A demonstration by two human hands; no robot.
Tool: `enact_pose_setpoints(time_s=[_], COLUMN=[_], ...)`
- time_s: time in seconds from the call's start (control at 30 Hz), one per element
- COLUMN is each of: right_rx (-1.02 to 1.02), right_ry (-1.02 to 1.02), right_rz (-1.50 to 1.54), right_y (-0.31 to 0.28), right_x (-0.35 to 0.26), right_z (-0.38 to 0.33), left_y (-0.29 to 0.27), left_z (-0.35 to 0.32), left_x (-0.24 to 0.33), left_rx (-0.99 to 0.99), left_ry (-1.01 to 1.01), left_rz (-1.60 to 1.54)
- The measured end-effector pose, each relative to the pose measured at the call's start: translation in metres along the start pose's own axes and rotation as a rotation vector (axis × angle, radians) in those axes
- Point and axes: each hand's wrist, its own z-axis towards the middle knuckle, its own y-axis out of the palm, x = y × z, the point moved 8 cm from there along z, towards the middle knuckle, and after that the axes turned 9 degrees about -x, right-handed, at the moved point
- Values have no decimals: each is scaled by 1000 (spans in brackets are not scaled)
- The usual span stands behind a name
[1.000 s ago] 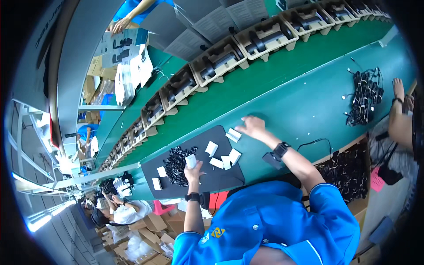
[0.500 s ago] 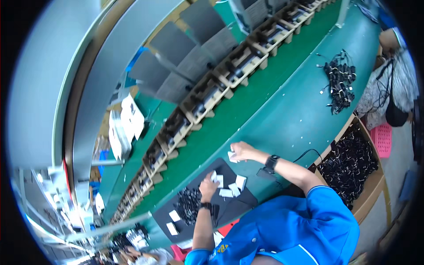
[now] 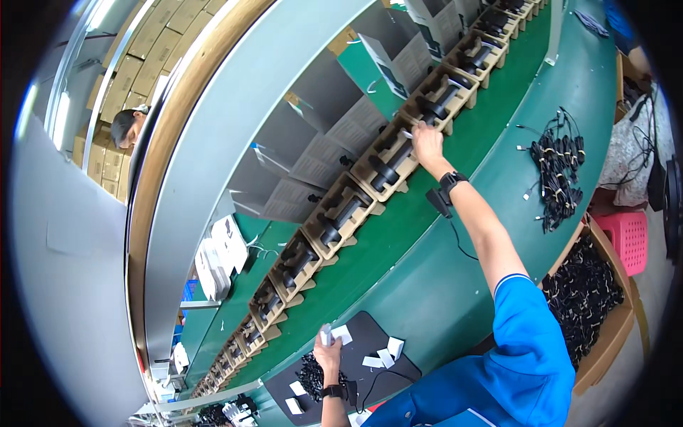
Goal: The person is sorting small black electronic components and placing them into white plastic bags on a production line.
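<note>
My right hand (image 3: 428, 146) reaches over a tan moulded tray (image 3: 407, 169) on the conveyor, its fingers closed at the far rim. A small pale piece shows at the fingertips, too covered to name. In that tray lies a black cylindrical part (image 3: 385, 171). Beneath my right wrist hangs a black block-shaped device (image 3: 439, 203) with a thin cable. Over the dark mat (image 3: 364, 329), my left hand (image 3: 328, 354) grips a small white box (image 3: 326, 333), held upright. Under that hand sits a pile of black cables (image 3: 311, 377). Loose white boxes (image 3: 385, 357) lie on the mat.
Similar trays line the green conveyor (image 3: 491, 99), with grey printed cartons (image 3: 353, 117) standing open behind. Bundled black cables (image 3: 558, 171) rest on the bench at right. Beside it stand a cardboard box of cables (image 3: 583, 299) and a pink stool (image 3: 626, 238). Another person (image 3: 126, 129) is at upper left.
My right hand has moved from above the mat's far edge up and away to a tray, the black device lifting with it. My left hand stays over the mat, holding a white box.
</note>
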Motion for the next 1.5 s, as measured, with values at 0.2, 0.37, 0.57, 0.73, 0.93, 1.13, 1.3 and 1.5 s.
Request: enact_pose_setpoints(time_s=[0.2, 0.37, 0.57, 0.73, 0.93, 1.13, 1.3, 1.5], right_rx=[87, -177, -766, -814, -224, -149, -257, -106], right_ry=[66, 178, -554, -451, -437, -366, -237, -274], right_rz=[-25, -344, 1031, 1158, 552, -188, -249, -213], right_y=[57, 23, -109, -109, -65, 26, 61, 29], right_x=[37, 2, -135, -152, -142, -158, -142, -143], right_z=[31, 9, -199, -264, -164, -122, -113, -147], left_y=[-16, -8, 7, 18, -18, -44, -62, -57], left_z=[-15, -19, -2, -9, -48, -137, -206, -215], left_x=[39, 81, 151, 173, 107, -4, -75, -145], left_rx=[63, 81, -37, -105, 74, 265, 395, 305], left_ry=[-104, -273, -188, -56, -174, -413, -549, -526], left_rz=[-442, -904, -1165, -1081, -1003, -1049, -1041, -1029])
